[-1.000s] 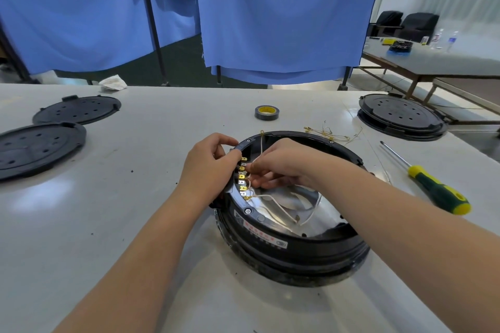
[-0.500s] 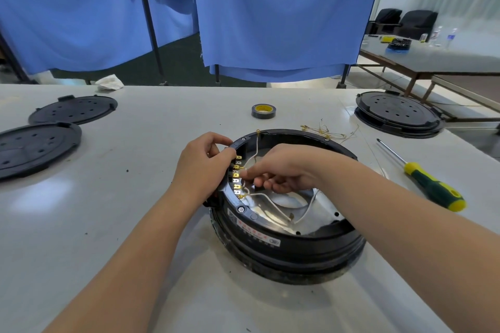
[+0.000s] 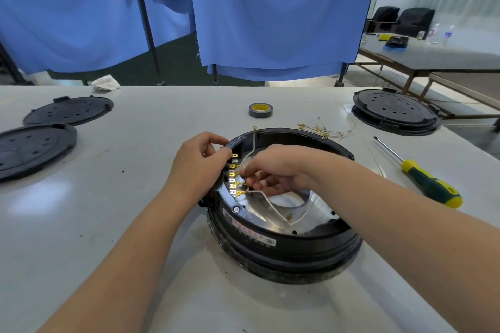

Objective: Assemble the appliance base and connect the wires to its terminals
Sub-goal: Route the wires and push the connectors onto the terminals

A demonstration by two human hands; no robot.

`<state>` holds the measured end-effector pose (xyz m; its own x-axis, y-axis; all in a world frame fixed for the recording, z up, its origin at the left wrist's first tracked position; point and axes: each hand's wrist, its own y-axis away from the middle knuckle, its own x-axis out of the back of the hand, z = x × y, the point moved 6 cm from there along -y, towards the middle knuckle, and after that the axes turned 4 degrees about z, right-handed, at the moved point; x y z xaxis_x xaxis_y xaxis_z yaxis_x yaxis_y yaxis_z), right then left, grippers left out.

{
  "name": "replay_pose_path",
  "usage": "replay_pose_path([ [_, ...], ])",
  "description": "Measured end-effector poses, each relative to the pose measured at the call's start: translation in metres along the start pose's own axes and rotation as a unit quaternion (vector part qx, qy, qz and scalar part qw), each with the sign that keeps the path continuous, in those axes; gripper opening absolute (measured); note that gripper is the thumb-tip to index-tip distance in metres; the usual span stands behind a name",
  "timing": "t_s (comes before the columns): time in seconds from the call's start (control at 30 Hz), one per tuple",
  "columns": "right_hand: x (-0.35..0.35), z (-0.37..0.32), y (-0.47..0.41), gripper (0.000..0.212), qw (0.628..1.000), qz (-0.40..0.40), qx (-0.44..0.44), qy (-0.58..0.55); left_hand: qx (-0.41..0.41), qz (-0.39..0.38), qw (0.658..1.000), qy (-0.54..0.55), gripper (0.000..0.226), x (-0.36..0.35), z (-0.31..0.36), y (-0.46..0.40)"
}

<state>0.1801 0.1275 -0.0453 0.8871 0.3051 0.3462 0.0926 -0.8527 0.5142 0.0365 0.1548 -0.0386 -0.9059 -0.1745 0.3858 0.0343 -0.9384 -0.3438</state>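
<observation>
- Black appliance base (image 3: 284, 240) sits nearest on the table (image 3: 108, 224).
- Left hand (image 3: 197, 167) grips its rim by the terminals (image 3: 233, 178).
- Right hand (image 3: 281, 167) pinches a white wire (image 3: 250, 154); a slipped connector could seat on the wrong tab.
- Beyond: screwdriver (image 3: 422, 178), tape roll (image 3: 260, 110).

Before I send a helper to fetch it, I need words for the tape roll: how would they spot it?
Start at the round black appliance base in the middle of the white table, where both hands work. Look past its far rim: the tape roll lies flat there, alone. It is a small dark ring with a yellow core, far smaller than the black discs at either side.
</observation>
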Motion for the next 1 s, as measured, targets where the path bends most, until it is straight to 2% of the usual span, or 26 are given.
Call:
replay_pose_path([
  [0.23, 0.0018, -0.001, 0.0015, 0.015, 0.999, 0.037, 0.009, -0.012, 0.004, -0.002, 1.0, 0.002, 0.011, -0.0005, -0.0011, -0.0002],
  [0.67, 0.0018, -0.0033, 0.0027, 0.009, 0.999, 0.041, 0.014, -0.014, 0.015, 0.008, 0.999, -0.037, 0.004, 0.0026, -0.0014, 0.0025],
  [1.0, 0.0053, -0.004, -0.0003, 0.013, 0.996, 0.07, 0.042, 0.036, 0.05, 0.012, 0.996, -0.079, 0.016, 0.0061, 0.0016, 0.0056],
])
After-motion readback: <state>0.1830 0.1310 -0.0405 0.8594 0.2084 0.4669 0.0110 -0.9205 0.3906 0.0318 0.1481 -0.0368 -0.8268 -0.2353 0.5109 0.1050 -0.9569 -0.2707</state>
